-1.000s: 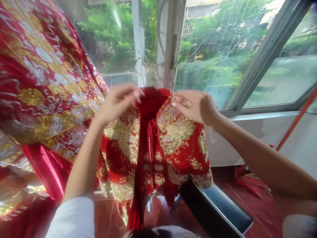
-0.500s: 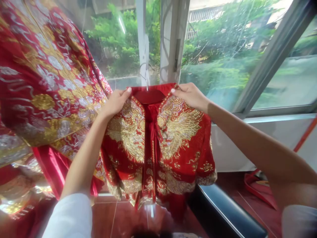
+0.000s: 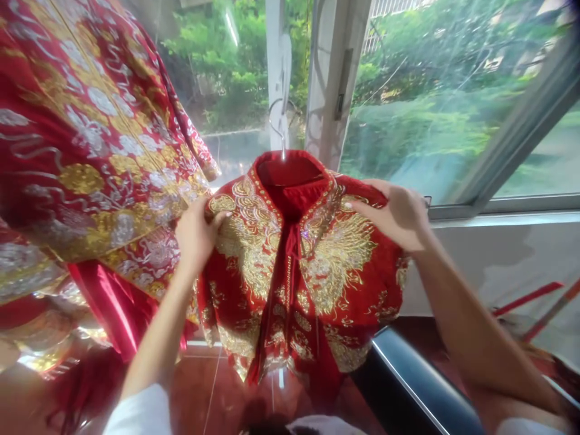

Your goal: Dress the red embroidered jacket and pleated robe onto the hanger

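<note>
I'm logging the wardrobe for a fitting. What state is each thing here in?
red jacket, on its hanger, front closed, held up at both shoulders.
hanger, inside the jacket, hook upright, hooked on nothing visible.
left hand, gripping the jacket's shoulder.
right hand, gripping the other shoulder.
large red robe, hanging spread at the left.

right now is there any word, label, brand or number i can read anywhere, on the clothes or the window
None can be read.
The jacket, held at its shoulders by the left hand and the right hand, carries only gold embroidery, no letters.
The robe to the left shows gold and silver patterns only.
The hanger hook and the window frame bear no label or sign.
</note>
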Action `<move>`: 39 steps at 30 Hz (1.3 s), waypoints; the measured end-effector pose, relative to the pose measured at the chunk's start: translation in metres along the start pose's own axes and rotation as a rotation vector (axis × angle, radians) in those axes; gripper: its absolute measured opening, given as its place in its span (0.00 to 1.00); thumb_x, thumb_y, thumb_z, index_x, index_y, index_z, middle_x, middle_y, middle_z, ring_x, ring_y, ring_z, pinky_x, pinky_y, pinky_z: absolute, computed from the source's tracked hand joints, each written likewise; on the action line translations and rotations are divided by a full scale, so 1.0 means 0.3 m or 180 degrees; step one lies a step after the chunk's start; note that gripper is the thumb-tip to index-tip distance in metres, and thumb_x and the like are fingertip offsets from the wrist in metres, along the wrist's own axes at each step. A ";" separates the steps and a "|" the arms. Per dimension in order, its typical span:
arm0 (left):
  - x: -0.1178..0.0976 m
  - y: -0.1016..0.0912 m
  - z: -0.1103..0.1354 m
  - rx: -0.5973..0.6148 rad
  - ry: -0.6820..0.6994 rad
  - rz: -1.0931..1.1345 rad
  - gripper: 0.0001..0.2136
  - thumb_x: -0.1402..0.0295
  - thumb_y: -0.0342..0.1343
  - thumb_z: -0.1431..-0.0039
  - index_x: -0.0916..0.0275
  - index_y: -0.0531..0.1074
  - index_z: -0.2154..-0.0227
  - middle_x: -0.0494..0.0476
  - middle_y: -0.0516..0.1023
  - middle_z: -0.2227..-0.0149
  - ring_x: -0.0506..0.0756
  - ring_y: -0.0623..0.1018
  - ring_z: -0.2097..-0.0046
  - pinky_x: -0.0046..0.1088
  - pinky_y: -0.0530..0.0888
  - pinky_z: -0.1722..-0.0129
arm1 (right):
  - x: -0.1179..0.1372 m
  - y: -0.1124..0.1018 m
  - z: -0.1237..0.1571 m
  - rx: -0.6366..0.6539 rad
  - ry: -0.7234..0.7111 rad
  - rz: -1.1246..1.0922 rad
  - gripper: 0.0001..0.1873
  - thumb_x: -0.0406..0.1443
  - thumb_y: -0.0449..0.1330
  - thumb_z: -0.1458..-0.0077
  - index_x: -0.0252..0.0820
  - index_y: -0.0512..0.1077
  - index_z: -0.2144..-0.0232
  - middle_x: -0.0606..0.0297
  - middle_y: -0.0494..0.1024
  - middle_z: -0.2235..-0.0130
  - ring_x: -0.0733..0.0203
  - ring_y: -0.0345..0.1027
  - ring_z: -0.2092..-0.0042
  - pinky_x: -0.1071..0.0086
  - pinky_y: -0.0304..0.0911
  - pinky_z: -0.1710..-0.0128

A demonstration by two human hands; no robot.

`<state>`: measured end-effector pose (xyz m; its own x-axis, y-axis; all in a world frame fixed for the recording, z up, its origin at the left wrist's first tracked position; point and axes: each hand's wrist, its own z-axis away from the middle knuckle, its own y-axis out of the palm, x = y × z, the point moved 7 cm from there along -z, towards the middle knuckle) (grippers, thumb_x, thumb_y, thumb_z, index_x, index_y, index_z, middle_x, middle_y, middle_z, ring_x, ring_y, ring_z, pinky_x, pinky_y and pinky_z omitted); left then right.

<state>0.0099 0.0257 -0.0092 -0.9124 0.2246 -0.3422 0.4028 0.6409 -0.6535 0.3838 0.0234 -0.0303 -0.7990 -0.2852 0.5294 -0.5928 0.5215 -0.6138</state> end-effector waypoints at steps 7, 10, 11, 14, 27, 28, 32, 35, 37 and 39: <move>-0.119 0.082 0.275 -0.1747 0.0370 -0.0456 0.36 0.51 0.52 0.41 0.70 0.52 0.37 0.76 0.59 0.38 0.68 0.57 0.35 0.54 0.48 0.36 | 0.149 0.092 0.262 -0.2241 -0.0669 0.1020 0.28 0.41 0.57 0.42 0.37 0.60 0.42 0.47 0.66 0.43 0.44 0.58 0.41 0.46 0.55 0.44; -0.144 0.249 0.465 -0.1601 0.0913 -0.0608 0.41 0.49 0.58 0.47 0.71 0.51 0.38 0.81 0.53 0.38 0.71 0.52 0.34 0.57 0.48 0.36 | 0.201 0.244 0.456 -0.2532 -0.0982 0.1282 0.32 0.42 0.61 0.46 0.40 0.59 0.42 0.44 0.62 0.42 0.40 0.56 0.42 0.45 0.57 0.47; -0.135 0.307 0.520 -0.1451 0.0941 -0.0667 0.38 0.53 0.59 0.46 0.70 0.53 0.39 0.81 0.53 0.38 0.72 0.53 0.34 0.58 0.51 0.38 | 0.196 0.307 0.497 -0.2371 -0.0914 0.1376 0.32 0.43 0.62 0.47 0.39 0.60 0.42 0.43 0.61 0.43 0.39 0.57 0.43 0.46 0.58 0.50; -0.051 0.404 0.623 -0.1134 0.0605 -0.0479 0.24 0.69 0.54 0.42 0.70 0.60 0.43 0.78 0.60 0.43 0.70 0.62 0.39 0.53 0.64 0.43 | 0.101 0.442 0.549 -0.1826 -0.0399 0.1147 0.28 0.37 0.56 0.44 0.35 0.59 0.42 0.41 0.63 0.46 0.43 0.62 0.47 0.51 0.63 0.54; -0.321 0.149 0.813 0.0041 0.1002 0.1391 0.12 0.76 0.41 0.43 0.60 0.67 0.61 0.54 0.74 0.74 0.52 0.75 0.74 0.25 0.72 0.73 | 0.265 0.187 0.705 -0.1158 -0.0423 -0.0514 0.10 0.33 0.48 0.42 0.39 0.68 0.63 0.61 0.77 0.73 0.60 0.72 0.75 0.72 0.64 0.75; -0.343 0.172 0.816 0.0111 0.1070 0.1311 0.11 0.76 0.41 0.43 0.60 0.67 0.62 0.54 0.74 0.74 0.52 0.75 0.74 0.24 0.72 0.74 | 0.272 0.193 0.694 -0.1231 -0.0427 -0.0577 0.10 0.33 0.47 0.42 0.39 0.68 0.63 0.60 0.77 0.73 0.59 0.72 0.74 0.72 0.65 0.75; -0.218 0.390 0.764 0.0642 0.0300 0.0462 0.08 0.77 0.44 0.43 0.61 0.65 0.65 0.55 0.74 0.75 0.54 0.75 0.77 0.25 0.70 0.78 | 0.180 0.375 0.541 -0.0442 -0.0017 -0.0268 0.17 0.38 0.45 0.43 0.34 0.70 0.63 0.56 0.76 0.77 0.53 0.71 0.77 0.66 0.63 0.77; -0.084 0.516 0.753 0.0977 -0.0287 0.0463 0.11 0.76 0.45 0.42 0.63 0.64 0.57 0.59 0.77 0.69 0.55 0.79 0.70 0.26 0.73 0.73 | 0.100 0.440 0.481 0.0016 0.0345 0.0035 0.24 0.48 0.51 0.45 0.32 0.70 0.61 0.54 0.76 0.77 0.51 0.71 0.76 0.64 0.64 0.75; -0.066 0.543 0.768 0.1085 -0.0305 0.0488 0.11 0.76 0.46 0.43 0.63 0.65 0.58 0.59 0.77 0.68 0.56 0.79 0.68 0.28 0.73 0.70 | 0.115 0.411 0.495 -0.0044 0.0318 -0.0198 0.23 0.50 0.55 0.47 0.35 0.69 0.60 0.58 0.76 0.77 0.53 0.72 0.76 0.66 0.65 0.74; -0.104 0.548 0.789 0.1233 -0.0139 0.0562 0.11 0.78 0.48 0.47 0.63 0.67 0.60 0.60 0.77 0.68 0.56 0.78 0.68 0.28 0.72 0.70 | 0.173 0.354 0.531 -0.0425 0.0168 -0.0583 0.19 0.47 0.56 0.46 0.38 0.67 0.59 0.61 0.77 0.75 0.56 0.73 0.75 0.68 0.66 0.75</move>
<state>0.1219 -0.0499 -0.2657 -0.8264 0.2694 -0.4945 0.5578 0.2705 -0.7847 0.2632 -0.0641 -0.1613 -0.6709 -0.3442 0.6568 -0.7059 0.5676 -0.4237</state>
